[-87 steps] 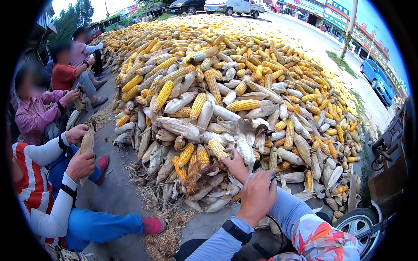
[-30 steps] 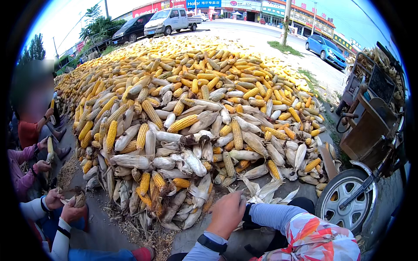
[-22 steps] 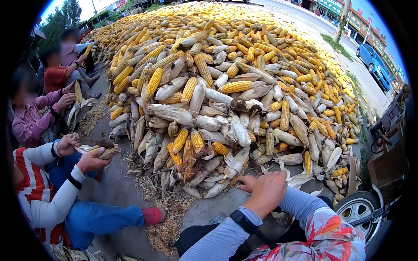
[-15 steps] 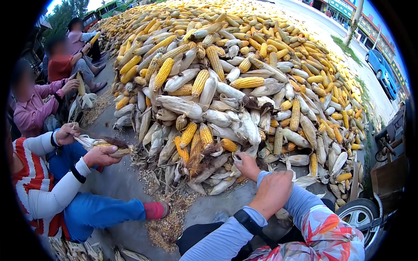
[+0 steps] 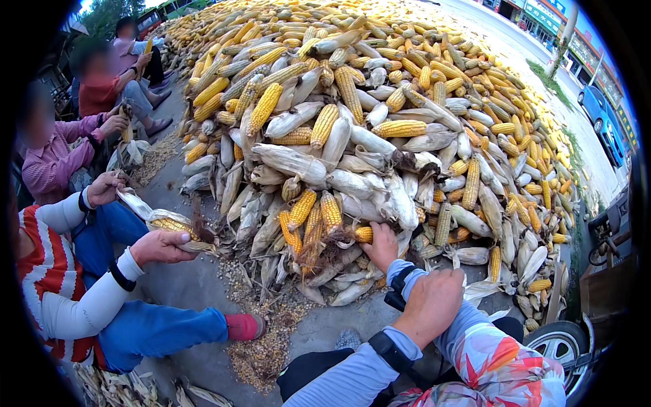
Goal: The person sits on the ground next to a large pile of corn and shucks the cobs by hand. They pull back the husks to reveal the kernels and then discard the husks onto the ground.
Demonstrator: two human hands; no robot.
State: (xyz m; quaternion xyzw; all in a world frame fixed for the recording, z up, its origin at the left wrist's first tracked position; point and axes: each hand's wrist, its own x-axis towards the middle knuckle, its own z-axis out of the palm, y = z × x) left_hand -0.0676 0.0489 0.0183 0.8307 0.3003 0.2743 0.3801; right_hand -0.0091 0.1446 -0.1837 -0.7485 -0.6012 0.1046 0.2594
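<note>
A large heap of corn (image 5: 325, 156), with bare yellow ears and ears in pale dry husks, rises before me. My right hand (image 5: 382, 245) reaches to its near edge, fingers and thumb closed round the right end of a short yellow corn ear (image 5: 363, 235). Husks and dark silk surround that ear. Closer to me, my left hand (image 5: 428, 305) is closed in a fist over my right forearm. What it holds, if anything, is hidden. Beyond its thumb lies a loose pale husk (image 5: 480, 289).
At my left a seated person in a striped top holds a half-husked ear (image 5: 169, 224); other people sit farther back. Loose kernels (image 5: 261, 346) and husks (image 5: 115, 386) cover parts of the ground. A vehicle wheel (image 5: 559, 349) stands at right; a blue car (image 5: 602, 122) is beyond.
My right hand has moved forward and left onto the short yellow ear. My left fist stays closed. The view has shifted slightly, and the neighbour's half-husked ear sits a little lower.
</note>
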